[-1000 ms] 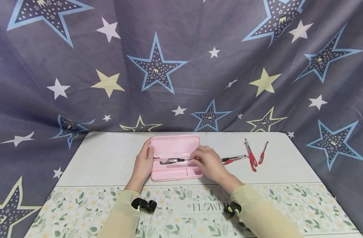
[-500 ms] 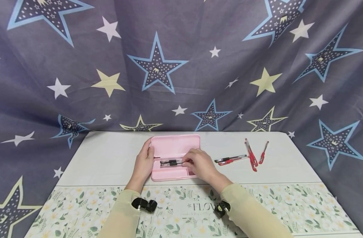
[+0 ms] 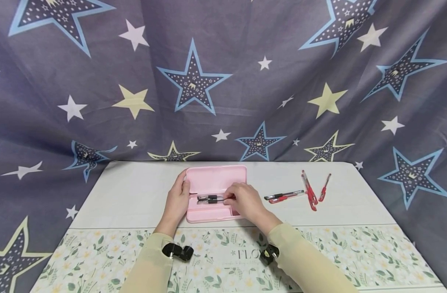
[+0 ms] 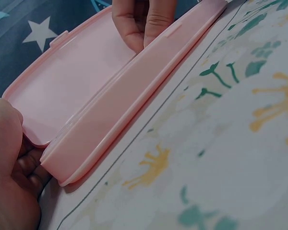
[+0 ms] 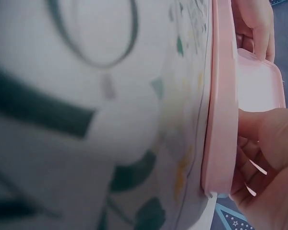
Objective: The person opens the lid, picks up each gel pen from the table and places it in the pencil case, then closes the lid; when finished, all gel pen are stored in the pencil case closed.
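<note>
I can read the big letters "FLO" (image 3: 248,254) on the flowery cloth (image 3: 110,256), on the near side of the desk (image 3: 143,183). A little flower-like mark (image 3: 232,253) sits just before the F. The black wrist camera (image 3: 270,254) covers the spot right after the O. Under the letters runs a line of tiny writing (image 3: 242,263), too pale to read. One black pen (image 3: 283,195) has small whitish marks, too tiny to read.

Head view forward and down, 2 wrist close-ups, pink case (image 3: 209,214) shared
</note>
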Motion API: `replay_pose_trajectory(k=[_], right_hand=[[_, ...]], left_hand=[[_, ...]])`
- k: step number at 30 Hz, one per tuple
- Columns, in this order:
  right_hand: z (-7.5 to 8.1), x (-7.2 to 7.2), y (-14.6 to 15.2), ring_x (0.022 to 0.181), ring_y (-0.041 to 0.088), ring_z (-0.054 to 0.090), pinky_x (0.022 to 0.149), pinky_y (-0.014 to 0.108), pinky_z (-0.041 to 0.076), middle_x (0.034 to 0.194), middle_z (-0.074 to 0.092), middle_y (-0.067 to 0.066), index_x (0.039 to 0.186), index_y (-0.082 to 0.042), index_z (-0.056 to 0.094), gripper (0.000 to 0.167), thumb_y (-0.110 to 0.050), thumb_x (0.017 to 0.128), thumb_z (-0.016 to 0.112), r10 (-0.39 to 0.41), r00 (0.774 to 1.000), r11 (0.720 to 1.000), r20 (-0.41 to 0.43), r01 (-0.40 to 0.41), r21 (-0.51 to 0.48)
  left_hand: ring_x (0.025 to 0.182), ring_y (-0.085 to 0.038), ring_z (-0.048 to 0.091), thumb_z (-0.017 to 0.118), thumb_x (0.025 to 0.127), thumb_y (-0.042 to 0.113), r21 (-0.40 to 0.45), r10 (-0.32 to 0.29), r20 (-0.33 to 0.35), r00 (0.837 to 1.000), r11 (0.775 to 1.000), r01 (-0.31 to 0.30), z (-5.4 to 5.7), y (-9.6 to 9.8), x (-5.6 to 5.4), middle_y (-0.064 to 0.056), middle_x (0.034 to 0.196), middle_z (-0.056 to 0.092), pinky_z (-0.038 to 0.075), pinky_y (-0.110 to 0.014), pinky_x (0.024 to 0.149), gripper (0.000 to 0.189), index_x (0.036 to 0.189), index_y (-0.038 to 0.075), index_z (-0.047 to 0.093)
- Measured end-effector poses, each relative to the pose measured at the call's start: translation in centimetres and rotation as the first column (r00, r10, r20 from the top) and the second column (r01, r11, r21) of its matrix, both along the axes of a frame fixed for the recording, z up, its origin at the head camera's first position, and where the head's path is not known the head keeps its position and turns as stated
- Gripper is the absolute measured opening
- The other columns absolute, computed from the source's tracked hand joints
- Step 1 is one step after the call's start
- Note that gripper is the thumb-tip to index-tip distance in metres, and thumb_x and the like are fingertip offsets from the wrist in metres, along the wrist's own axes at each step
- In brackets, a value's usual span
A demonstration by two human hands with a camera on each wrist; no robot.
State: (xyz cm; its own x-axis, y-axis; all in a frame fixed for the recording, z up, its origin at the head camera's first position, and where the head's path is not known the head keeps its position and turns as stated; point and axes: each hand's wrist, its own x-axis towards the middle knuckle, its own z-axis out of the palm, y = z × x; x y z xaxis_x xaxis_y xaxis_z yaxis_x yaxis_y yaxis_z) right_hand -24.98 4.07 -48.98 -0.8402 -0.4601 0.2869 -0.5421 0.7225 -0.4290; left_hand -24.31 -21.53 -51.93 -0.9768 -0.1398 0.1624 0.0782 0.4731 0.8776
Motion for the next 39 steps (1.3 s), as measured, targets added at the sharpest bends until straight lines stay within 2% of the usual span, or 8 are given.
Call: replay_pose_trajectory(k=[7, 21, 29, 39], right_hand=[[0.1, -0.2, -0.3, 0.076, 0.013, 0.058, 0.079, 0.041, 0.054, 0.079, 0.062, -0.011, 0.08, -0.023, 0.074, 0.024, -0.016, 0.088, 0.095, -0.043, 0.999, 0.998, -0.004, 0.043, 0.042], [-0.4, -0.3, -0.4, 0.075, 0.012, 0.057, 0.077, 0.039, 0.054, 0.079, 0.059, -0.012, 0.077, -0.025, 0.071, 0.027, -0.016, 0.09, 0.093, -0.06, 0.998, 0.997, -0.016, 0.061, 0.04], [0.0, 0.6, 0.9, 0.08, 0.013, 0.059, 0.075, 0.036, 0.054, 0.085, 0.062, -0.011, 0.084, -0.024, 0.076, 0.019, -0.02, 0.092, 0.093, -0.089, 0.996, 0.994, 0.007, 0.089, -0.06], [0.5, 1.7, 4.2, 0.09, 0.02, 0.069, 0.078, 0.041, 0.058, 0.097, 0.072, -0.004, 0.103, -0.015, 0.082, 0.008, -0.011, 0.097, 0.087, -0.174, 0.985, 0.965, -0.009, 0.169, -0.201]], left_hand=[[0.159, -0.039, 0.04, 0.037, 0.122, 0.033, 0.002, 0.001, -0.002, 1.0, 1.0, -0.001, 0.0, 0.1, 0.0, -0.018, 0.167, 0.05, 0.03, -0.059, 0.131, 0.052, 0.173, 0.02, 0.039], [0.16, -0.037, 0.039, 0.036, 0.122, 0.034, 0.001, -0.005, -0.002, 1.0, 1.0, 0.005, -0.1, 0.1, -0.1, -0.014, 0.17, 0.048, 0.029, -0.058, 0.131, 0.053, 0.173, 0.021, 0.037], [0.161, -0.036, 0.038, 0.035, 0.122, 0.034, 0.001, -0.01, 0.003, 1.0, 1.0, 0.01, 0.0, 0.2, -0.2, -0.014, 0.171, 0.047, 0.028, -0.057, 0.132, 0.054, 0.173, 0.02, 0.037], [0.16, -0.037, 0.039, 0.038, 0.121, 0.031, -0.001, 0.006, 0.001, 1.0, 1.0, -0.006, 0.1, 0.2, -0.1, -0.014, 0.17, 0.047, 0.029, -0.057, 0.132, 0.052, 0.172, 0.02, 0.039]])
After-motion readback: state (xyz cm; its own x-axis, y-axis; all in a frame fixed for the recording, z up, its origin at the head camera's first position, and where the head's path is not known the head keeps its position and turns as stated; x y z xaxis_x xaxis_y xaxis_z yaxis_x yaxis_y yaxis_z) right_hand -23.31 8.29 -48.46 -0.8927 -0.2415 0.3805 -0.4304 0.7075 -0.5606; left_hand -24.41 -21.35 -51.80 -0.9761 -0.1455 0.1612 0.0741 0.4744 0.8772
